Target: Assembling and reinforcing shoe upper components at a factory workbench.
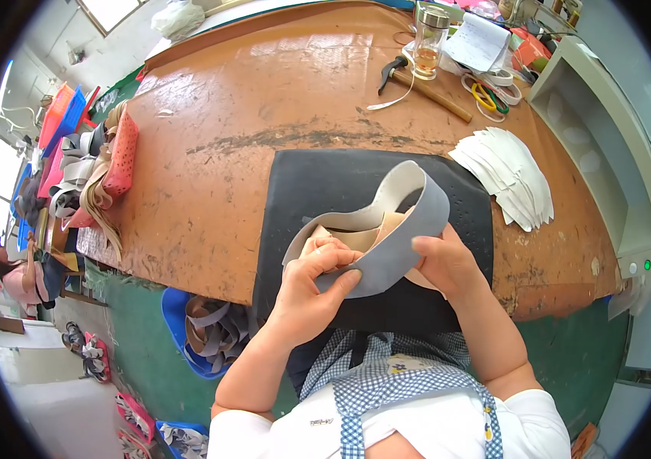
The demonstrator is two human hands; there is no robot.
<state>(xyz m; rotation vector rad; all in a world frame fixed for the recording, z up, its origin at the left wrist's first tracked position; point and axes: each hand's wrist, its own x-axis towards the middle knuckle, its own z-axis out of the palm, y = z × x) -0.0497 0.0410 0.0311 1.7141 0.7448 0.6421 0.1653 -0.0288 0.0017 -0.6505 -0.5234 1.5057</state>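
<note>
Both hands, left hand (pixel 306 287) and right hand (pixel 442 264), clamp the grey strap (pixel 394 245) at frame centre above the black mat (pixel 325 183); keep thumbs pressing the fold flat.

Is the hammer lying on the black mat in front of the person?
No, the hammer lies on the bare brown table beyond the black mat, beside a glass jar; both hands hold a grey curved strip above the mat.

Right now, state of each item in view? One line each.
Grey strip: curved into a loop, held above the black mat.
Left hand: gripping the strip, thumb on top.
Right hand: pinching the strip's edge.
White cut pieces: fanned stack, lying flat.
Glass jar: upright, lid on.
Hammer: lying flat, untouched.
</note>
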